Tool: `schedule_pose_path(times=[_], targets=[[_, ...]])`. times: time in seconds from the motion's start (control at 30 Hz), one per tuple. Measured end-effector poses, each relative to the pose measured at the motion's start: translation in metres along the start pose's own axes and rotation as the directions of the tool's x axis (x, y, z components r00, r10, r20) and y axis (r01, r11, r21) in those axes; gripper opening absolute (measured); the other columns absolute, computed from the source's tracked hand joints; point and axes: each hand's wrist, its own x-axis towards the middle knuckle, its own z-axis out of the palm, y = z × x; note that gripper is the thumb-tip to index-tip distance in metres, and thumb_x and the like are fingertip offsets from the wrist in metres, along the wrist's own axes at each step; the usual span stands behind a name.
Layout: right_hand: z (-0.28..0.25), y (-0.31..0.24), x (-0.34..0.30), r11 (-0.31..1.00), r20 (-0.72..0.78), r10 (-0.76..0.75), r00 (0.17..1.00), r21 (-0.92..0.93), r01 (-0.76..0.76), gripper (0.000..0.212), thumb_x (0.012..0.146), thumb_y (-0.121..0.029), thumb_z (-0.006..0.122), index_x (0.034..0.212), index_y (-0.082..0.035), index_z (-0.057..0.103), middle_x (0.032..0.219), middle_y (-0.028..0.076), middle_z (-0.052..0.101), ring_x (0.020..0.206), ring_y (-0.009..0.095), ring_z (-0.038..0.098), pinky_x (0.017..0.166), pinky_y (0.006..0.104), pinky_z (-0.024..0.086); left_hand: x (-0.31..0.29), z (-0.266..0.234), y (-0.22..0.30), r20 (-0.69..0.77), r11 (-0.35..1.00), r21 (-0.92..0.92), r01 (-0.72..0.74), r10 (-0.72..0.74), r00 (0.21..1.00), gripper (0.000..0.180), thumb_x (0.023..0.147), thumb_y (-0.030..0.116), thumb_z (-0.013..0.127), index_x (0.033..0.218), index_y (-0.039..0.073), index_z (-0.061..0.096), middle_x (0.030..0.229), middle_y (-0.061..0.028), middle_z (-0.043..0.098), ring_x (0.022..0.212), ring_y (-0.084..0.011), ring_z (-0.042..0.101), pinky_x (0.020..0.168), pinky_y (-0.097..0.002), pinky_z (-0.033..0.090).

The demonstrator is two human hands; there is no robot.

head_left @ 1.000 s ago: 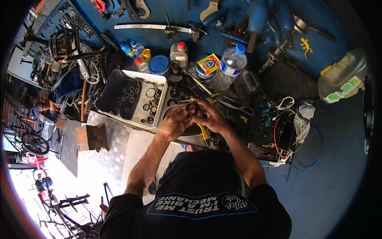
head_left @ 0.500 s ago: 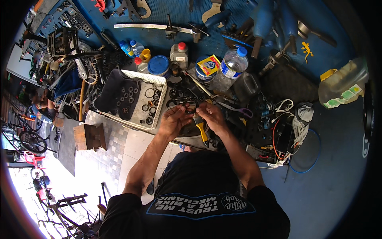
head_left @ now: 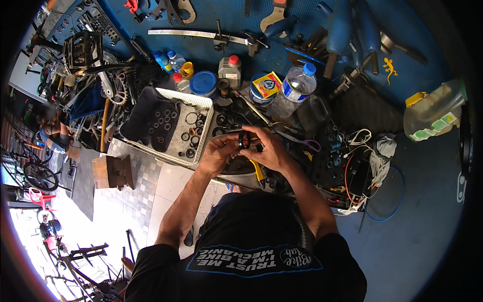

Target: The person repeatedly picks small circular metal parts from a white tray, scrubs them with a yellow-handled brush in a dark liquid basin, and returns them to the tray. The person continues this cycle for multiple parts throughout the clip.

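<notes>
Hands barely moved since a second ago, same spot near the bench edge. Left hand (head_left: 217,152) and right hand (head_left: 269,150) both pinch a small black ring (head_left: 244,139). White parts tray (head_left: 193,132) just left. Cluttered blue workbench (head_left: 412,211), water bottle (head_left: 294,90) far side, tiled floor (head_left: 151,186) left.

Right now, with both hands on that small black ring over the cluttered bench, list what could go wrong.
1. The black ring is pinched only between the left hand and right hand; if it slips, it could vanish among the loose rings in the white tray or the bench clutter.
2. The yellow-handled tool lies right under the right hand and might get knocked off the edge.
3. The water bottle stands close behind and could tip.
</notes>
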Motion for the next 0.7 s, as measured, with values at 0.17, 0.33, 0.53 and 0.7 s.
schedule_pose_path(times=[0.17,0.33,0.53,0.7], targets=[[-0.001,-0.012,0.000,0.986,0.002,-0.116,0.993,-0.120,0.116,0.068,0.089,-0.025,0.091,0.148,-0.010,0.060,0.138,0.014,0.067,0.118,0.025,0.071,0.089,0.0374,0.063,0.005,-0.005,-0.008,0.029,0.984,0.088,-0.152,0.150,0.988,0.021,0.105,-0.002,0.068,0.124,0.003,0.074,0.114,-0.0099,0.079,0.104,-0.0179,0.075,0.093,-0.0315,0.060],[0.001,-0.024,-0.002,0.999,-0.029,0.029,0.999,0.023,-0.029,0.050,0.096,-0.035,0.086,0.130,-0.003,0.067,0.114,0.011,0.074,0.103,0.022,0.075,0.080,0.0352,0.063,0.003,0.013,-0.005,-0.004,0.879,0.370,-0.300,0.324,0.946,0.010,0.104,-0.001,0.071,0.112,0.001,0.077,0.101,-0.0056,0.079,0.094,-0.0082,0.070,0.083,-0.0261,0.057],[0.008,-0.013,-0.010,0.904,0.043,0.362,0.931,0.228,-0.362,0.047,0.095,-0.038,0.087,0.123,-0.004,0.070,0.109,0.011,0.075,0.099,0.022,0.076,0.075,0.0341,0.060,0.001,0.017,-0.001,0.034,0.752,0.612,-0.246,0.286,0.958,0.012,0.101,-0.002,0.070,0.110,0.000,0.077,0.099,-0.0028,0.079,0.091,-0.0064,0.068,0.083,-0.0261,0.055],[0.013,-0.020,-0.012,0.872,-0.093,-0.296,0.951,-0.432,0.230,0.059,0.086,-0.036,0.093,0.129,-0.006,0.068,0.114,0.013,0.073,0.105,0.031,0.072,0.088,0.0404,0.058,0.002,0.009,-0.010,-0.020,0.876,0.430,-0.220,0.253,0.967,0.013,0.101,-0.003,0.064,0.109,-0.001,0.075,0.095,-0.0027,0.077,0.088,-0.0063,0.066,0.079,-0.0266,0.053]])
